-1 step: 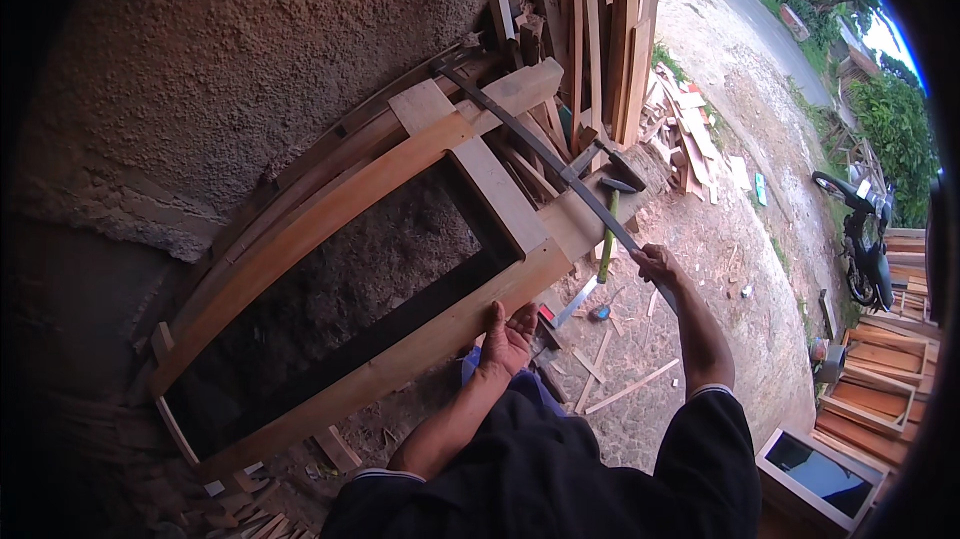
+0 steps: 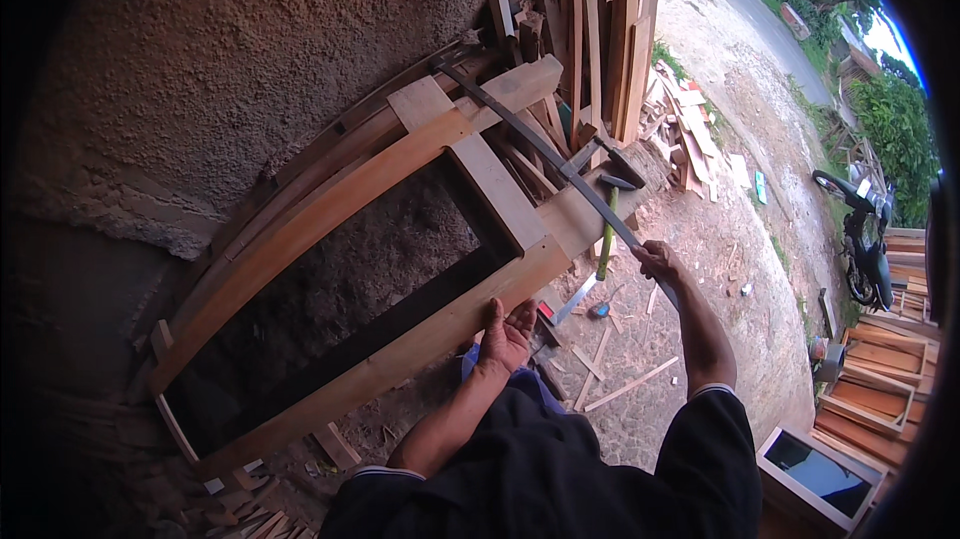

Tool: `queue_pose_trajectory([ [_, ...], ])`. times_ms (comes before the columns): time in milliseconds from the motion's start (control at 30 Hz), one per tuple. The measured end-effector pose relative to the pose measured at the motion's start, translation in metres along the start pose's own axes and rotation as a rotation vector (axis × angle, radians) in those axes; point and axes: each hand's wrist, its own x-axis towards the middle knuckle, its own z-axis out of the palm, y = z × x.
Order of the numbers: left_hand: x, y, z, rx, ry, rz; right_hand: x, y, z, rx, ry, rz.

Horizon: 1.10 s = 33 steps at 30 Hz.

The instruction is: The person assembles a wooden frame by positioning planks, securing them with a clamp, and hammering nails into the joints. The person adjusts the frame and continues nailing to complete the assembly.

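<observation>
Nothing visibly moved, right hand (image 2: pixel 658 261) gripping one bar clamp (image 2: pixel 569 170), left hand (image 2: pixel 507 341) unclenched at one wooden frame (image 2: pixel 440 329)

- Wooden frame (image 2: pixel 400 349): pale tan, its curved rail warmer orange-brown
- Clamp bar (image 2: pixel 602 207): plain dark grey
- Hammer handle (image 2: pixel 606 251): bright lime green
- Sleeves (image 2: pixel 708 459): black, thin white stripe at the cuff
- Wall (image 2: pixel 250 59): mottled brown
- Bushes (image 2: pixel 890 109): deep green
</observation>
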Motion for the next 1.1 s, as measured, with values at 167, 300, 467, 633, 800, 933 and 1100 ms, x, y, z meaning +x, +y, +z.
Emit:
queue_pose_trajectory([
  [167,0.005,0.002,0.008,0.019,-0.066,0.019,-0.026,-0.043,-0.026,0.196,-0.049,0.0],
  [300,0.009,-0.001,0.009,-0.025,-0.062,0.004,-0.051,-0.07,-0.028,0.027,-0.012,-0.073],
  [467,0.0,-0.004,0.014,0.054,-0.084,-0.053,-0.067,-0.089,-0.02,-0.033,0.1,-0.093],
  [633,-0.016,-0.021,0.04,0.635,-0.056,-0.521,-0.082,-0.109,-0.01,-0.121,0.152,-0.091],
  [800,0.047,-0.044,0.103,0.542,-0.126,-0.239,-0.097,-0.124,0.007,-0.106,0.17,-0.06],
  [933,0.108,-0.043,0.156,0.449,-0.046,-0.082,-0.105,-0.119,0.039,0.028,0.179,-0.011],
  [1100,0.137,-0.027,0.178,0.368,-0.16,0.008,-0.132,-0.096,0.079,0.137,0.243,0.003],
])
